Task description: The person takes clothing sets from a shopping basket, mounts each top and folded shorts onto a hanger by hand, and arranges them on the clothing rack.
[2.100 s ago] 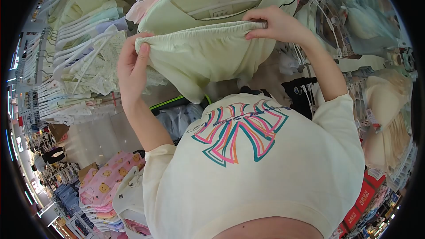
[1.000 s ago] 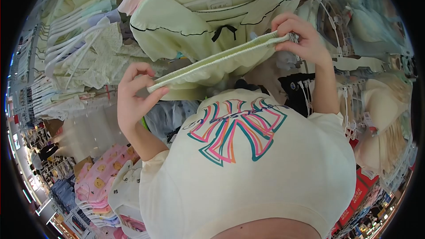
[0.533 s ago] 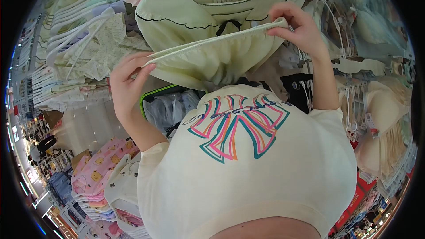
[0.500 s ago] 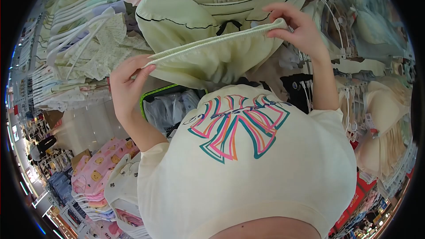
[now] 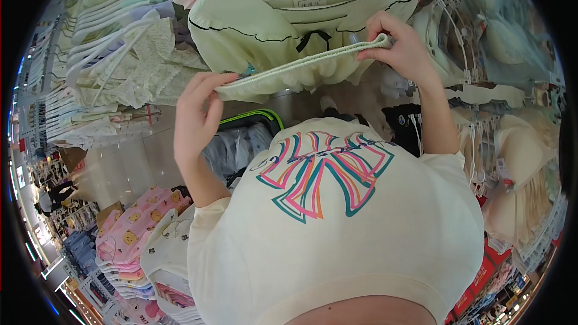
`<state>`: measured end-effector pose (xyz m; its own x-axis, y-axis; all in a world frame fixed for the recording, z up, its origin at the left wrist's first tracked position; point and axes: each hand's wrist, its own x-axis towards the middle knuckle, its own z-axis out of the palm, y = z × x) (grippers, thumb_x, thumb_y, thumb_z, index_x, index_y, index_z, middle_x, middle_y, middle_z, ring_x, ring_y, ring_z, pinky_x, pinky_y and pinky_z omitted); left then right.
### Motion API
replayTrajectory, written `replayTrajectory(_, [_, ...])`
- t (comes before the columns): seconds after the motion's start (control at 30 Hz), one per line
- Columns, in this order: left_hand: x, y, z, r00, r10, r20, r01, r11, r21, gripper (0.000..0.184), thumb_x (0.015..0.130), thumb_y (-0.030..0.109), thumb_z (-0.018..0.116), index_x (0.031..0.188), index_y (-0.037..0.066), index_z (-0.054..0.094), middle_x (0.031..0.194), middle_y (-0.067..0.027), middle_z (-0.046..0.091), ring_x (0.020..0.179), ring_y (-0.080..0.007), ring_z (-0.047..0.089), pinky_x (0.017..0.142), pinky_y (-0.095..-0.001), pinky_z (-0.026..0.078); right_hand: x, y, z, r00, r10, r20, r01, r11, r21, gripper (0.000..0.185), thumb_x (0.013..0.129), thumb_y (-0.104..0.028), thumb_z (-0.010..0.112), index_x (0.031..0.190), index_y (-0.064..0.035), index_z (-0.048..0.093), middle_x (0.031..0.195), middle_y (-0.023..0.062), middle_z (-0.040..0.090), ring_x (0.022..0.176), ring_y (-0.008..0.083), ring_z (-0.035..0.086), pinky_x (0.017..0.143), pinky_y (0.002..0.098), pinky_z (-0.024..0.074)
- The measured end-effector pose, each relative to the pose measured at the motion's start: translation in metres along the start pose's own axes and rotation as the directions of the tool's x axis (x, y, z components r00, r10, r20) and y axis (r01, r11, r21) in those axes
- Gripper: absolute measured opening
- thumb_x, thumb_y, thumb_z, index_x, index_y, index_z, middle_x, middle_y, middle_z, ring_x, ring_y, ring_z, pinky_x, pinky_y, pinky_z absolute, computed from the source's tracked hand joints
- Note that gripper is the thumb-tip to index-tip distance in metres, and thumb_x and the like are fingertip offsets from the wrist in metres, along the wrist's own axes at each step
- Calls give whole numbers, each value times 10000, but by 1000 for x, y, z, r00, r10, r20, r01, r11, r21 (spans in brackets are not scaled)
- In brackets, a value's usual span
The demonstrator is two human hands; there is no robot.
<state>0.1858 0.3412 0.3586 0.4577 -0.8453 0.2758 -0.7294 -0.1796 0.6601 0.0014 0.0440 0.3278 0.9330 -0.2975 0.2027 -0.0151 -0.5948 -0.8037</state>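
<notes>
A pale green garment with a gathered elastic waistband (image 5: 307, 63), probably pajama bottoms, is stretched in front of me, its lower part hanging in folds. My left hand (image 5: 198, 105) is at the band's left end, fingertips over the edge and thumb below. At the higher right end, my right hand (image 5: 400, 48) pinches the band between thumb and fingers. Small blue-green bits show by the left fingertips, too small to name. Just behind hangs a matching pale green top (image 5: 253, 33) with black wavy trim and a black bow (image 5: 314, 41), on a white hanger.
Hangers with light-coloured clothes (image 5: 120, 54) crowd the left rack. Bras (image 5: 518, 144) hang at the right. Below my left hand stands a basket with a bright green rim (image 5: 271, 115), holding plastic-wrapped items. Pink printed clothes (image 5: 138, 222) are at lower left, beside tiled floor (image 5: 120, 168).
My left hand has moved right and slightly up, closer to my right hand. The waistband spans a shorter width, and its lower folds have drawn up. My right hand has dropped slightly.
</notes>
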Motion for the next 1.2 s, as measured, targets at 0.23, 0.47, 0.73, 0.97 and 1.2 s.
replayTrajectory(0.23, [-2,-14,33,995,-56,83,78,953,-294,113,760,98,621,826,11,651,657,-90,533,670,-169,511,594,-253,385,1,8,7,989,147,-7,-141,961,238,236,714,-81,710,817,-48,500,852,19,563,797,92,504,716,225,410])
replayTrajectory(0.47, [-4,-35,88,948,-316,43,318,929,-187,207,741,206,682,813,12,663,668,-78,585,564,-145,504,538,-259,389,6,24,52,946,197,-257,-201,980,10,232,716,-174,719,805,-46,547,715,-16,535,673,74,487,603,233,401])
replayTrajectory(0.73, [-19,-51,144,560,-661,499,753,156,-639,171,844,180,584,934,35,579,676,23,543,583,-64,498,516,-198,367,-16,16,136,954,245,-170,-244,969,26,272,745,-217,670,806,-11,504,713,136,552,626,263,536,595,337,440])
replayTrajectory(0.97, [-9,-25,145,542,-627,559,393,-399,-828,289,896,135,467,1108,-56,423,1094,-171,492,996,-249,534,869,-384,482,-23,-6,144,990,38,-135,-40,999,-7,196,778,-167,633,905,-43,552,803,99,586,714,268,566,623,334,458])
replayTrajectory(1.2, [-12,-20,134,602,-560,569,194,-589,-785,299,896,185,482,1137,19,419,1102,-153,456,1045,-279,487,900,-456,439,-28,-12,140,939,-286,-188,256,952,-171,125,770,-123,620,878,-68,593,790,59,603,733,234,579,631,326,472])
